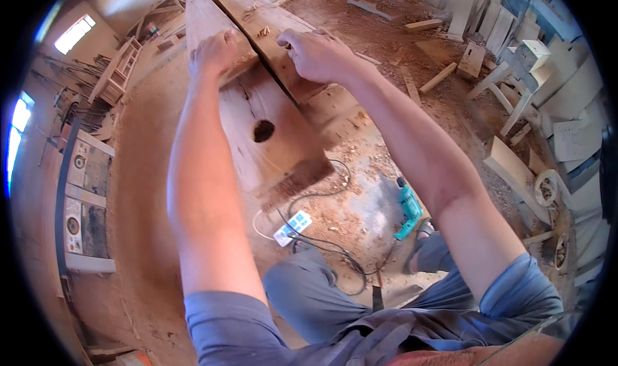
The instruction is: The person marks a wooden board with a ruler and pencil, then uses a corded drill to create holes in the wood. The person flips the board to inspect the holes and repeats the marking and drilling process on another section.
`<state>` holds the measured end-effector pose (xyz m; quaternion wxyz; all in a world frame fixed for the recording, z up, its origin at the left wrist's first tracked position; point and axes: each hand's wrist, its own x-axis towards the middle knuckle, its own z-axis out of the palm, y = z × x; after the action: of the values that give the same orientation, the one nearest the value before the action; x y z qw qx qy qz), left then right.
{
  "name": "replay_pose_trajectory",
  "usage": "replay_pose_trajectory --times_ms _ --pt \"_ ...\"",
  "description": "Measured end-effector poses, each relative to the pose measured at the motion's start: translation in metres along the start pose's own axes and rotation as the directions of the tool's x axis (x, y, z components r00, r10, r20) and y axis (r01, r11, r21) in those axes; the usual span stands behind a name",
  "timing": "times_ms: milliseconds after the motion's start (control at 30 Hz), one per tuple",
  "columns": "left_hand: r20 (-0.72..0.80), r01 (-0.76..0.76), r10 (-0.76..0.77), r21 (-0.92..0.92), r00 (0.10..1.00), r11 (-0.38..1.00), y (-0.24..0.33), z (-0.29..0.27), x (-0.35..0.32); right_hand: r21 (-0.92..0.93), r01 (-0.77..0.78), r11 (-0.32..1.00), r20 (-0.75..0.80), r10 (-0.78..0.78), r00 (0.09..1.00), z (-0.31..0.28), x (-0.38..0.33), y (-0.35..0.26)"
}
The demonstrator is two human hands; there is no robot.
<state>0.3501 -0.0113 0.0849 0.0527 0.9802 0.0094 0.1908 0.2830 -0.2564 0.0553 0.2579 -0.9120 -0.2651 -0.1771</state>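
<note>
A long wooden bench or beam (238, 118) with a round dark hole near its close end runs away from me. Along its right side a second plank (248, 9) lies, with a dark narrow gap between them. My left hand (215, 54) is closed over the left piece, beside a lighter wooden edge (239, 65). Across the gap, my right hand (318, 56) has its fingers curled in over the right plank. What either hand grips is hidden beneath the fingers. A few curled shavings (264, 31) rest on the plank between and beyond the hands.
Below the beam, a white and blue power strip (293, 229) with dark cords and a teal power drill (408, 209) lie on the dusty floor near my legs. Wooden stools (515, 76) and boards (492, 28) crowd the right. Speaker-like panels (78, 192) stand at left.
</note>
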Motion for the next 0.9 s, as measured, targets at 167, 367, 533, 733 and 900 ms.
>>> replay_pose_trajectory --times_ms 167,367,533,733,900 --pt "0.025 0.014 -0.014 -0.012 1.000 1.000 -0.006 -0.001 0.002 -0.068 0.015 0.998 0.073 -0.010 0.997 -0.027 -0.054 -0.023" --pt "0.067 0.019 -0.019 -0.007 0.998 1.000 -0.002 -0.004 -0.017 -0.049 -0.026 0.998 0.057 0.029 0.998 -0.032 -0.072 -0.027" --pt "0.058 0.040 -0.040 0.015 0.997 0.999 0.014 -0.018 -0.055 0.021 -0.064 0.998 0.120 0.061 0.991 -0.042 -0.075 -0.032" --pt "-0.202 -0.208 0.201 -0.017 0.959 0.978 -0.002 -0.015 -0.116 -0.051 -0.072 0.996 0.065 0.075 0.995 -0.053 -0.103 -0.045" --pt "-0.447 -0.124 -0.104 -0.450 0.888 0.884 -0.045 0.033 -0.305 -0.135 -0.071 0.988 0.095 0.084 0.992 -0.061 -0.128 -0.048"
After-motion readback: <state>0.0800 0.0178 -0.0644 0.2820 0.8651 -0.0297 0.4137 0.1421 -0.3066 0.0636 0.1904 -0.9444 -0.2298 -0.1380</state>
